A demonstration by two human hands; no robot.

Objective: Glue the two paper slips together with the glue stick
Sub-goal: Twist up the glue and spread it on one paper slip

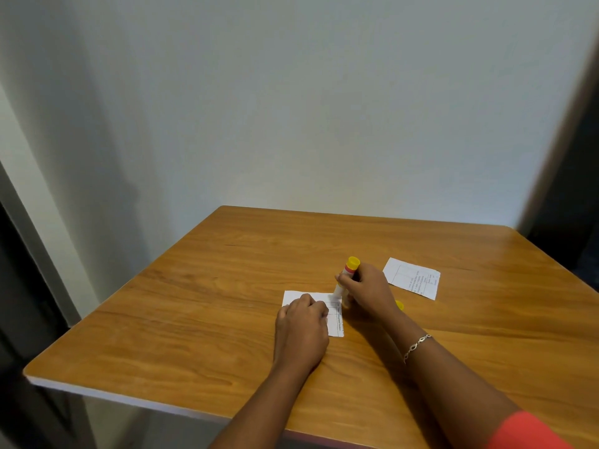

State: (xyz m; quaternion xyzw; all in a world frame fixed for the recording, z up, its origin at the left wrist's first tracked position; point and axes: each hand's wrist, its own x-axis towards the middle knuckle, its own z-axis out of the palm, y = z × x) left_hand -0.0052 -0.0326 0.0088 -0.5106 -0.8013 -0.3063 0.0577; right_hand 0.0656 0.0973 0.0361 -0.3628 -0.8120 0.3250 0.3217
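At the near middle of the table (194, 303), the left hand (303, 328) is pressing down on the nearer paper slip (337, 324), fingers close together and bent over it. Their tips are tucked under the knuckles, so I cannot tell how firmly they are bearing on the paper. Just beyond, the right hand (366, 293) is wrapping its fingers and thumb round the glue stick (348, 270), which is leaning with its yellow end up and its lower end meeting the slip's right part.

If the stick is dragging toward the free right edge, which is not being held down, the thin paper could be buckling or creasing. Glue running off that edge would be smearing the table and sticking the slip to it.

The working tip is blurred against the white paper, so whether glue is actually transferring is hard to say. The yellow cap (400, 305) is peeking out behind the right wrist, mostly hidden, probably lying on the wood. Farther right, well apart, the second paper slip (411, 278) is lying flat, its print too small to read.
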